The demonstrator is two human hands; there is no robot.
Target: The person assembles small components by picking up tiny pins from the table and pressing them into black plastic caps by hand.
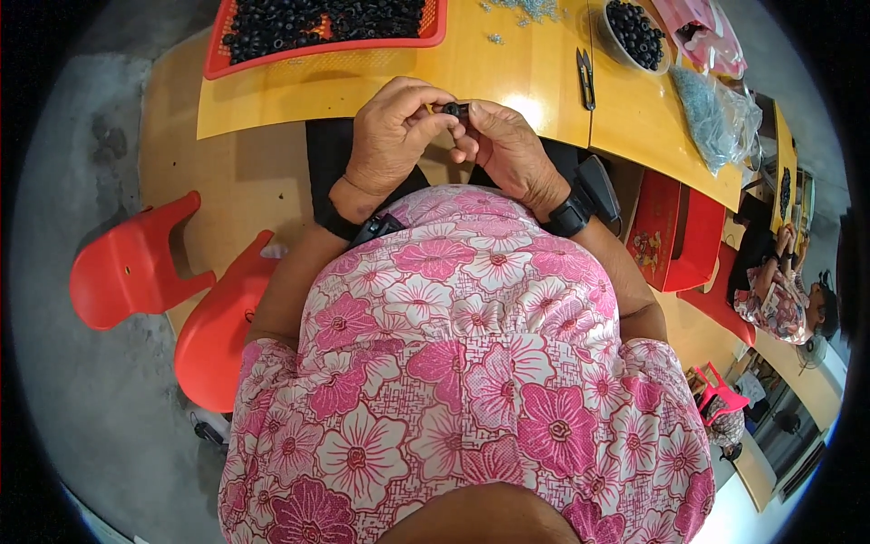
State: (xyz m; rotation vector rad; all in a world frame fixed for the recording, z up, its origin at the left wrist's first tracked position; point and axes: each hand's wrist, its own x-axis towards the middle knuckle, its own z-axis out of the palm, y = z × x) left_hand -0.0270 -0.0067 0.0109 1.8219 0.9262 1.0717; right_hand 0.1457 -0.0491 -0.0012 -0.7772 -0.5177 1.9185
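Note:
My left hand [391,134] and my right hand [509,150] meet over the near edge of the table, with a small black part [452,109] between their fingertips. It looks rounded, and the fingers cover much of it. Thumb and forefinger of each hand are pinched on it from opposite sides. Beyond my left hand, a red plastic basket [326,47] holds many small black pieces. A clear tub of round black parts [636,34] stands at the far right. Small clear bluish pieces [528,9] lie scattered at the table's far edge.
Black thread snips [586,78] lie on the yellow table [507,63]. Right of them sit a plastic bag of bluish pieces [711,113] and a pink bag [702,36]. Red chairs [136,267] stand at left. Another person [778,281] sits at far right.

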